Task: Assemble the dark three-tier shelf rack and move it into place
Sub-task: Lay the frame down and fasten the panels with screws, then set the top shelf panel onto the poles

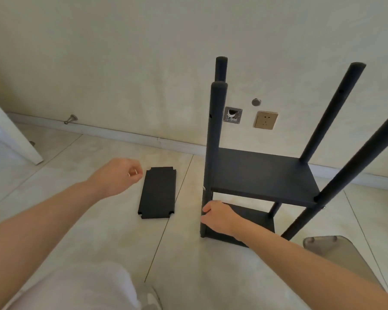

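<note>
The dark rack [264, 175] stands upright on the tiled floor, with two shelf boards fitted between its tall round posts. My right hand [218, 217] grips the near left post [213, 153] low down, just above the bottom board. A loose dark shelf board [157, 193] with notched corners lies flat on the floor to the left of the rack. My left hand [119, 175] hovers curled beside that board, with a small pale object showing at its fingers; what it is I cannot tell.
A wall with a gold socket [265, 120] and a metal plate [233, 115] stands behind the rack. A white door [11, 139] edge is at the left, a door stop [71, 119] on the skirting. A grey stool seat [336, 253] sits at lower right.
</note>
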### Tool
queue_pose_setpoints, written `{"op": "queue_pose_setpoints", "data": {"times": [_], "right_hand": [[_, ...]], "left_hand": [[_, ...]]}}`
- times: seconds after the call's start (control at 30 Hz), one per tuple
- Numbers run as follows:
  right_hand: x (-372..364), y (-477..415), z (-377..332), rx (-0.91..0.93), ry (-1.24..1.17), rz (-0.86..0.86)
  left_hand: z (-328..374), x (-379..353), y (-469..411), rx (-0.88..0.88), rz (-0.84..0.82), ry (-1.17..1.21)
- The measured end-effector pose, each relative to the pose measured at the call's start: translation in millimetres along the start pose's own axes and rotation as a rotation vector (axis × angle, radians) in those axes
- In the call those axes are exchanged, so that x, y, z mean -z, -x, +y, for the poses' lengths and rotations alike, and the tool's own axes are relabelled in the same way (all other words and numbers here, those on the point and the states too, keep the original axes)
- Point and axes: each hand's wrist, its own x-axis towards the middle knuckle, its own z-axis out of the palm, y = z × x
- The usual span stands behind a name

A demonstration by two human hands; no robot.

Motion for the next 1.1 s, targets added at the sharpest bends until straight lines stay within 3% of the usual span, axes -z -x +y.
{"op": "queue_pose_setpoints", "data": {"times": [0.33,0.53,0.77,1.1], "right_hand": [[-95,-124,-25,-0.127,0.05,-0.138],[-124,-191,-15,-0.217,0.025,-0.102],[-149,-242,-2,-0.37,-0.169,-0.098],[-173,-267,2,-0.434,-0.444,-0.155]], "left_hand": [[-124,-115,-42,0.266,-0.075,0.207],[-163,-192,-69,0.426,-0.127,0.35],[-171,-251,-95,0.548,-0.224,0.532],[-160,-275,-116,0.535,-0.251,0.614]]}}
